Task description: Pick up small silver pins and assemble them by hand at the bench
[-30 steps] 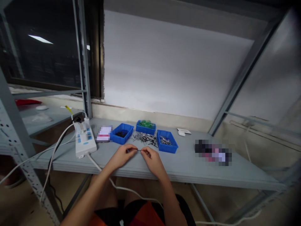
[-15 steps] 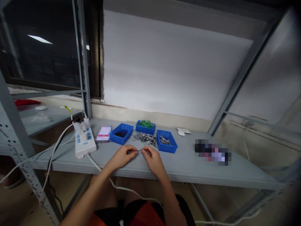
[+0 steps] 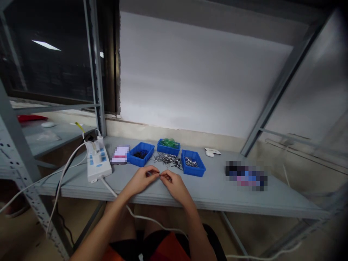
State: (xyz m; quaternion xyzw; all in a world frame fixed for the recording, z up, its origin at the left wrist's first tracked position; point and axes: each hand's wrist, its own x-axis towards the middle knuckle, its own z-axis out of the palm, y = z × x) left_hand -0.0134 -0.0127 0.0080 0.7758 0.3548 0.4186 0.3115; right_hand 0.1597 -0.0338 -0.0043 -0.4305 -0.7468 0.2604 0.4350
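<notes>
My left hand (image 3: 143,179) and my right hand (image 3: 173,184) meet just above the front of the table, each with thumb and forefinger pinched. Between their fingertips shows a tiny dark bit of a thin rod (image 3: 160,175); the fingers hide nearly all of it. Beyond the hands lies a loose heap of thin silvery metal pieces (image 3: 168,160). To its right, a blue bin (image 3: 193,173) holds similar metal pieces. At the left stands a blue bin (image 3: 141,161) with small dark parts. A third blue bin (image 3: 168,149) behind the heap contains green pieces.
A white power strip (image 3: 99,170) with plugs and cables lies at the left of the grey table (image 3: 217,195). White earbud-like case (image 3: 209,153) sits at the back right. Blurred-out items (image 3: 246,176) lie farther right. Metal uprights (image 3: 280,87) frame the table.
My hands have come closer together, so the fingertips nearly touch. The thin dark rod that showed between them is now almost wholly covered. The bins and heap have stayed put.
</notes>
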